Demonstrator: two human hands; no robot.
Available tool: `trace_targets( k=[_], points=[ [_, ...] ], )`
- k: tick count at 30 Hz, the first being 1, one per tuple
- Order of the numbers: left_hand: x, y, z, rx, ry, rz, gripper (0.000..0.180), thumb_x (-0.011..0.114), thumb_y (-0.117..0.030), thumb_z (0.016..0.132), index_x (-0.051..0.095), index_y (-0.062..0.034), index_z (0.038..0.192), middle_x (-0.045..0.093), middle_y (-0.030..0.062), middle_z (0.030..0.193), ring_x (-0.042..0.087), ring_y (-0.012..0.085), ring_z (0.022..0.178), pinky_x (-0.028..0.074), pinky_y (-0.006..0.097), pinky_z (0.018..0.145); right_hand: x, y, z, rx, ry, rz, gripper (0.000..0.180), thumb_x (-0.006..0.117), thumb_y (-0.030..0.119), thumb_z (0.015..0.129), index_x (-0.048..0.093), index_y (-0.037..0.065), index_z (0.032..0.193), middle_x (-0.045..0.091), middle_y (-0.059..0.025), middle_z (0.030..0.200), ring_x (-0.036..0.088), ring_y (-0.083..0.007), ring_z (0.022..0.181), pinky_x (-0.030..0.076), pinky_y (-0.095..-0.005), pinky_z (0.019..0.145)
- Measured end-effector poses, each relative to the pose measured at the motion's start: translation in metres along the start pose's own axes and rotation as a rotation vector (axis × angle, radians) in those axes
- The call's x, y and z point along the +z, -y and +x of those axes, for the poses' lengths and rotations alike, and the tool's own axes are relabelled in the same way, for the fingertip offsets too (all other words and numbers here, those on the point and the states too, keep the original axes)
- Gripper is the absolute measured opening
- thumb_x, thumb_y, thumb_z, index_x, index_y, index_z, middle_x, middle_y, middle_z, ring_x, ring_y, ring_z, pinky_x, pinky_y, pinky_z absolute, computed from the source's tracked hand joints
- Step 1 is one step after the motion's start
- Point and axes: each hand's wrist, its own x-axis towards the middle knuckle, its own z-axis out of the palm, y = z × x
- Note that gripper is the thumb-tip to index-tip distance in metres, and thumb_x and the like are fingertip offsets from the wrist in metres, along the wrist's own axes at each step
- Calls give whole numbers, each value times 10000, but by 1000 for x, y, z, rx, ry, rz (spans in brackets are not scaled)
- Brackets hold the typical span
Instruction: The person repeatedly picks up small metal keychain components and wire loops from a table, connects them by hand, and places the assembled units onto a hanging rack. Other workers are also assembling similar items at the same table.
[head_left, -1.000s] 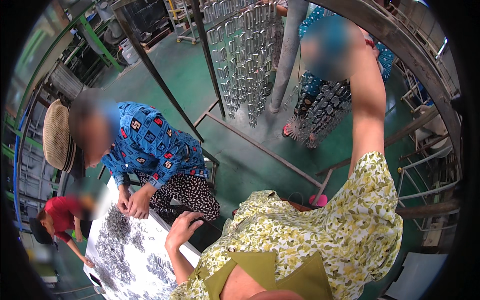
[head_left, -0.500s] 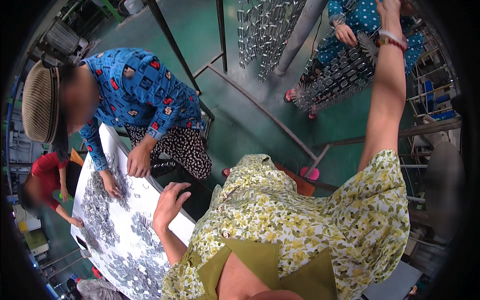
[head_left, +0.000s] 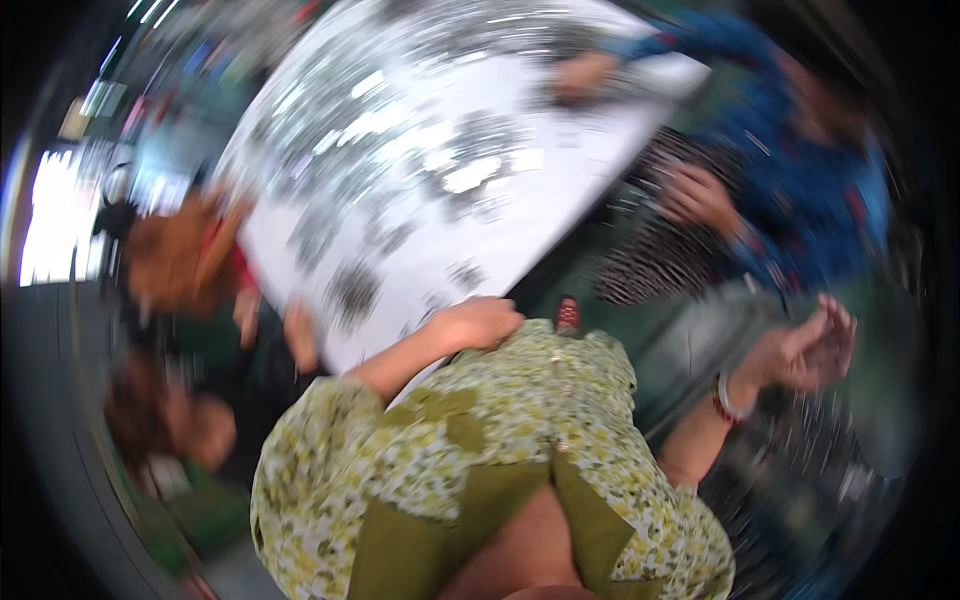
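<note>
My left hand (head_left: 478,323) is at the near corner of the white table (head_left: 560,190), close to the front of my floral dress. Its fingers are curled together, and whatever may be in them is hidden. Held out to the right, my right hand (head_left: 812,350) is open with fingers raised, and I see nothing in it. A bracelet (head_left: 732,400) circles that wrist. Small shiny metal pieces (head_left: 480,165) lie in loose heaps on the tabletop, smeared by motion. The nearest heap (head_left: 353,290) is beyond my left forearm.
Across the table's right side, a person in a blue patterned top (head_left: 800,170) reaches a hand (head_left: 585,78) to the pieces. Other people, blurred, are at the left, one by an orange-brown shape (head_left: 175,255). Dark, glinting strands (head_left: 800,470) are below my right hand.
My view has swung left, so the table now spreads ahead of me. My right arm has come down from its far reach toward the hanging metal strands. My left hand's fingers have curled in.
</note>
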Motion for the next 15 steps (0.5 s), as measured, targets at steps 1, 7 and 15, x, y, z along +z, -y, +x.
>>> trace_targets(
  k=[1, 7, 15],
  points=[
    [25, 9, -17, -109, 33, -21, 115, 604, -81, 731, 627, 29, 757, 652, 222, 804, 647, 387, 776, 518, 469, 649, 27, 21, -14, -58, 77, 130, 238, 525, -103, 898, 434, -105, 1117, 604, -205, 948, 626, -268, 816, 567, -356, 796],
    [99, -36, -144, -401, -229, -354, 223, 701, -122, 746, 587, -96, 936, 580, 107, 943, 585, 314, 943, 483, 434, 772, 77, 148, -76, -241, 1294, 521, 205, 603, -41, 836, 626, -30, 1040, 628, -172, 921, 603, -315, 830, 488, -422, 736],
    [155, -40, -166, -555, -484, -703, 236, 742, -158, 715, 593, -113, 891, 571, 106, 901, 583, 320, 940, 472, 438, 766, 187, 35, -311, -142, 1872, 27, 448, 675, 388, 846, 587, 10, 1070, 630, -198, 949, 611, -380, 883, 484, -464, 742]
  ],
)
